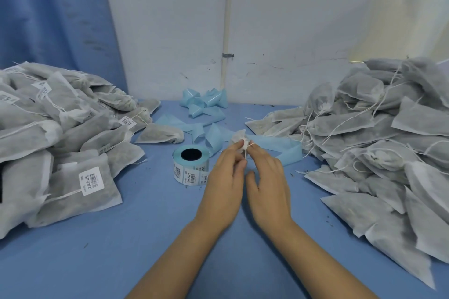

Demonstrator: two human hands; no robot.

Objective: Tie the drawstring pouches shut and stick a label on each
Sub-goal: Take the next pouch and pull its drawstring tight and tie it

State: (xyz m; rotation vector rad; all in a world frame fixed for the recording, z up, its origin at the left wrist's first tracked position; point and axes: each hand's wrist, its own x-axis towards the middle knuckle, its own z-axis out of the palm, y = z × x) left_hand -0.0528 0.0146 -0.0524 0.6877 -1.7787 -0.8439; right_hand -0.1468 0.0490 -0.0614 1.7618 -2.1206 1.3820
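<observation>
Above the middle of the blue table, both hands hold one small white drawstring pouch [238, 138] by its gathered neck. My left hand [227, 177] pinches the neck from the left. My right hand [266, 178] pinches the white string [246, 153] that hangs down between the two hands. Most of the pouch is hidden behind my fingers. A roll of barcode labels [190, 166] on blue backing stands just left of my left hand.
A heap of labelled grey pouches [53, 133] fills the left of the table [150, 230]. A heap of pouches without labels [379, 136], strings loose, fills the right. Curled strips of blue label backing [206, 107] lie behind the roll, near the white wall.
</observation>
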